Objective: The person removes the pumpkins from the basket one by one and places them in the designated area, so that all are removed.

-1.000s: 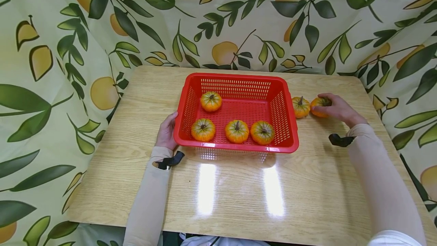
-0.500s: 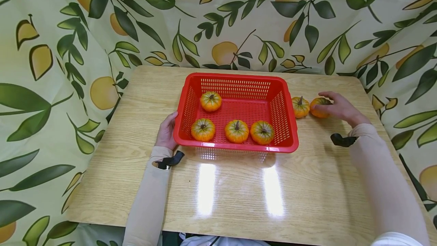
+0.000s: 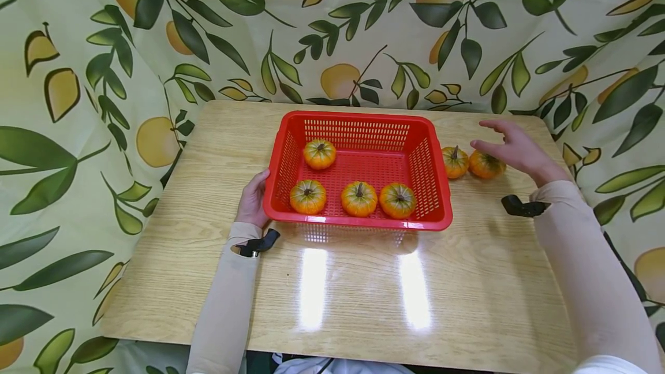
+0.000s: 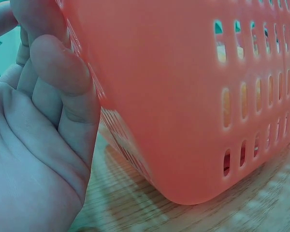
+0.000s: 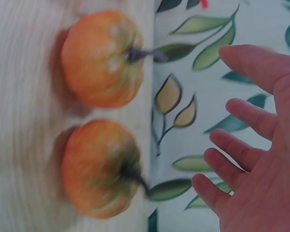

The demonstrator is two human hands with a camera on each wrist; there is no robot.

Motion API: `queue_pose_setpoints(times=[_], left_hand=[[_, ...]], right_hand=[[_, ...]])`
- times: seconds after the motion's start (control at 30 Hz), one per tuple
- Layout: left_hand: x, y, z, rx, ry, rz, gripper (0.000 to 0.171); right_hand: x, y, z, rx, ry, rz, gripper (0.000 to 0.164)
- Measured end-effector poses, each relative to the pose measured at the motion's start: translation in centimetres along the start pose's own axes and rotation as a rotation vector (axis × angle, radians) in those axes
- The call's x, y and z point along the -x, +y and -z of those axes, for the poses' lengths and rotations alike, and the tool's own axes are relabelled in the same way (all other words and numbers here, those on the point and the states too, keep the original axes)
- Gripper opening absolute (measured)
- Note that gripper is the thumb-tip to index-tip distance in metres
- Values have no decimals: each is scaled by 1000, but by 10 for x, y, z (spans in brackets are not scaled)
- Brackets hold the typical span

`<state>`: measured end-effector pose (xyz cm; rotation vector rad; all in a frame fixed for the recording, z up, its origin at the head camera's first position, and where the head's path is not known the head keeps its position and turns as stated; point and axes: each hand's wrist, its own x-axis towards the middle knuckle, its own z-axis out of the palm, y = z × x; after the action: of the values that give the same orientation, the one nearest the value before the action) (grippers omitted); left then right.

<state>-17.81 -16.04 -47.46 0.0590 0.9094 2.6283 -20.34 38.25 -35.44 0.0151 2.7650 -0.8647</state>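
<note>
My left hand (image 3: 253,199) holds the left side of a red plastic basket (image 3: 358,223). In the left wrist view its bent fingers (image 4: 63,70) lie against the slotted wall, close under the rim. My right hand (image 3: 521,153) is raised over the right of two small orange pumpkins, its fingers spread and holding nothing. That right pumpkin (image 3: 483,167) is partly covered by the hand in the head view; the left pumpkin (image 3: 455,162) sits close beside it, near the basket's right wall. In the right wrist view both pumpkins stand on the table, apart from the fingers.
Inside the basket are several more pumpkins: one at the back left (image 3: 319,154), the others along the front, including a front-left pumpkin (image 3: 308,197). The wooden table (image 3: 358,293) ends at a leaf-and-fruit patterned curtain (image 3: 332,33) behind and at the sides.
My right hand has let go of the right pumpkin, lifting up and away from it with the fingers spreading. That pumpkin stays beside the other; the left hand keeps its place on the basket.
</note>
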Motion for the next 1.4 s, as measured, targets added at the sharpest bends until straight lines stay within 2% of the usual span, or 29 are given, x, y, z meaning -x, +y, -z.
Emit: queue_pose_setpoints(times=[0.3,0.5,0.7,0.93,1.13,1.27,1.33,1.4], left_hand=[[2,-1,0,-2,-13,-2,21],[1,-1,0,-13,-14,5,23],[1,-2,-1,-11,-12,6,21],[2,-1,-4,42,-44,20,23],[1,2,-3,-11,-34,14,25],[2,3,-1,14,-27,22,25],[2,2,0,44,-41,31,24],[2,1,0,36,-50,28,25]], right_hand=[[14,-51,-4,23,10,94,77],[22,-74,-11,27,15,190,70],[28,-95,-18,39,-30,203,71],[26,-116,-31,35,-84,239,69],[19,-137,-45,88,-127,271,72],[13,-151,-57,123,-172,318,71],[11,-156,-62,116,-195,330,71],[10,-161,-66,105,-212,330,71]])
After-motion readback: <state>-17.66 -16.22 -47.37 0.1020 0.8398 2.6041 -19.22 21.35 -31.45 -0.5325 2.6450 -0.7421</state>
